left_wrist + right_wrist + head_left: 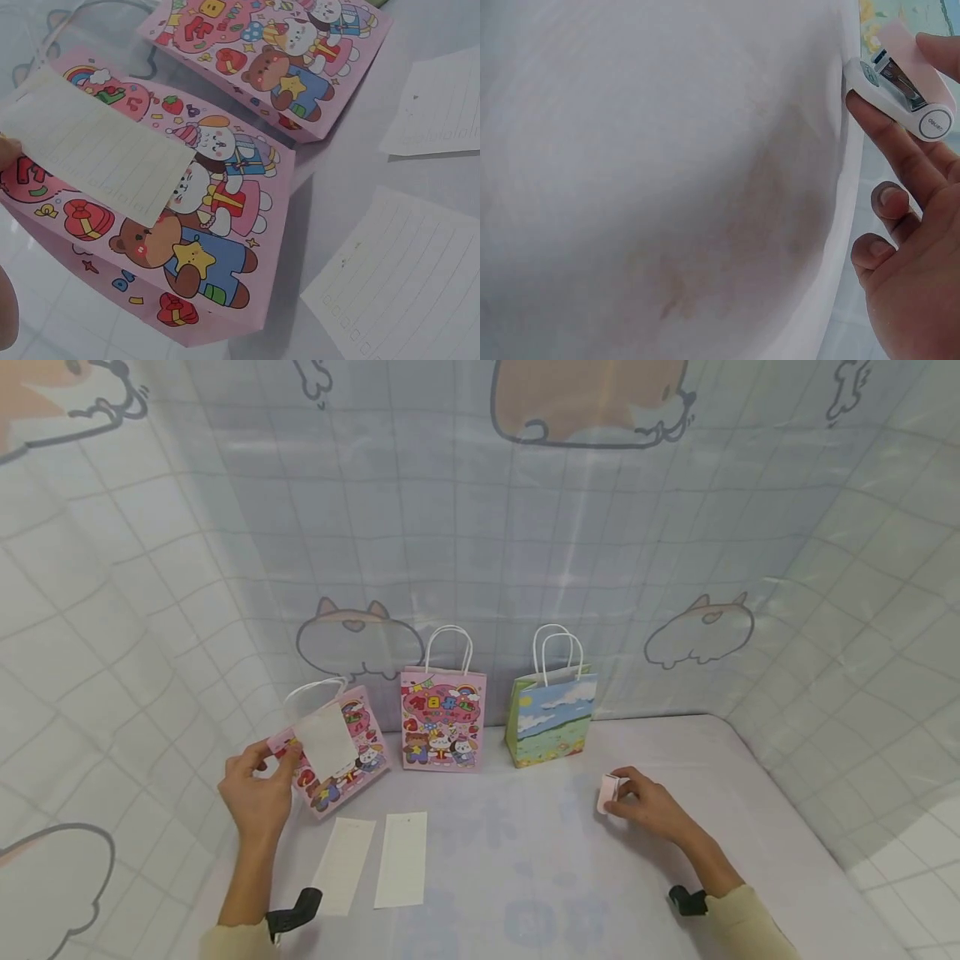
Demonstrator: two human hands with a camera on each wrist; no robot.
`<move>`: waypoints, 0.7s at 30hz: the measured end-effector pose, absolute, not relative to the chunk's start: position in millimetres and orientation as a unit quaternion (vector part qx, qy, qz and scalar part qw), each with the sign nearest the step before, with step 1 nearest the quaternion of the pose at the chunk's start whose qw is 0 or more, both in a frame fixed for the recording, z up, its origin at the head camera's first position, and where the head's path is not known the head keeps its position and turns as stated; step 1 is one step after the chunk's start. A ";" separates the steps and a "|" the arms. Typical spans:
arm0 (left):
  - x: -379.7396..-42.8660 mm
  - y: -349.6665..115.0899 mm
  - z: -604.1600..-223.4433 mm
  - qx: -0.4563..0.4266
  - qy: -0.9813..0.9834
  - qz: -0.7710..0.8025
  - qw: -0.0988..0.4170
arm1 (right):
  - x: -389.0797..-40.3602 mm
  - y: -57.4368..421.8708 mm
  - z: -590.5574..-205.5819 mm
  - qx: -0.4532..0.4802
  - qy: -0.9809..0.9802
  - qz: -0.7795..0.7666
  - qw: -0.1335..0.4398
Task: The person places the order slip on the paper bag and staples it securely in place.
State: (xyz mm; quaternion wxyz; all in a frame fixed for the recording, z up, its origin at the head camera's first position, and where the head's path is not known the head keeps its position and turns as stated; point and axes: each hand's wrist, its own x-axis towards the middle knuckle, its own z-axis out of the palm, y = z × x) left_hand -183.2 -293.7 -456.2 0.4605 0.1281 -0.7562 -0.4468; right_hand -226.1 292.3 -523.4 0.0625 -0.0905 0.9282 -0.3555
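Note:
At the left, my left hand (pixel 258 785) pinches the top edge of a tilted pink paper gift bag (pixel 371 756) together with a cream paper slip (pixel 326 743). The slip lies against the bag's printed front. In the left wrist view the slip (pixel 97 142) covers part of the cartoon animals, and only bits of the hand show at the left edge. Away to the right, my right hand (pixel 648 806) holds a small pink and white stapler (pixel 608 793) above the table. The right wrist view shows the stapler (pixel 904 82) between thumb and fingers, its arms spread apart.
Another pink gift bag (pixel 444 727) stands upright at the back, with a blue and green landscape bag (pixel 555 718) to its right. Two lined paper slips (pixel 345 864) lie on the white-covered table (pixel 525 860) at the front left. Patterned curtains (pixel 480 543) surround the table.

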 end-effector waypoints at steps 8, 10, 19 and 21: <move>-194.0 -296.5 -458.8 0.155 -0.761 -0.435 0.455 | -226.3 300.4 -523.2 -0.081 0.935 -0.342 0.047; -195.8 -297.9 -459.7 0.157 -0.764 -0.430 0.455 | -226.8 302.8 -523.9 -0.076 0.936 -0.339 0.049; -203.3 -306.7 -465.5 0.149 -0.774 -0.422 0.449 | -228.6 311.7 -529.2 -0.064 0.944 -0.319 0.054; -205.2 -308.5 -467.2 0.153 -0.774 -0.423 0.446 | -229.0 313.7 -529.8 -0.067 0.945 -0.315 0.050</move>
